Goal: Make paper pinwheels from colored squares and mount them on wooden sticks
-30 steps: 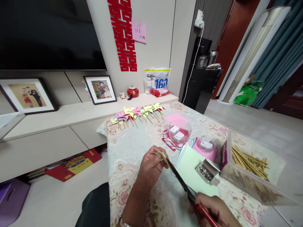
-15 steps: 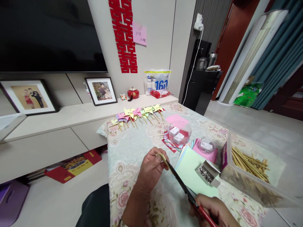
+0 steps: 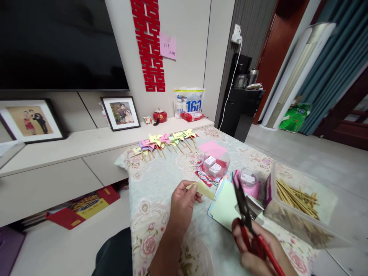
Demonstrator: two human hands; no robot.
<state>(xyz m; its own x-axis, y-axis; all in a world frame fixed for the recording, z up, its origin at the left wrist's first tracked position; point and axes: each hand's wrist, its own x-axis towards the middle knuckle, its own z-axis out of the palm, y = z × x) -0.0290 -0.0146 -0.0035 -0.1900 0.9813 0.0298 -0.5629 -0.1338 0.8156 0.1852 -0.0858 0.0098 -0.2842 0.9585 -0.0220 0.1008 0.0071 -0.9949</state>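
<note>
Over the table [image 3: 161,176], inward of its left edge, the left hand [image 3: 183,201] pinches yellow paper [image 3: 203,190] by one end — presumably leaving the rest free — while the right hand [image 3: 273,237] grips scissors [image 3: 245,218]; pinwheels [image 3: 165,139] lie along its far edge, likely clear of the work.

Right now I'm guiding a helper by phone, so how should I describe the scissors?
Start at the flowered tablecloth. Over its near side, the right hand holds the scissors, to the right of the left hand and its yellow paper. Their dark blades and red handles set them apart from that paper and the green sheets.
</note>
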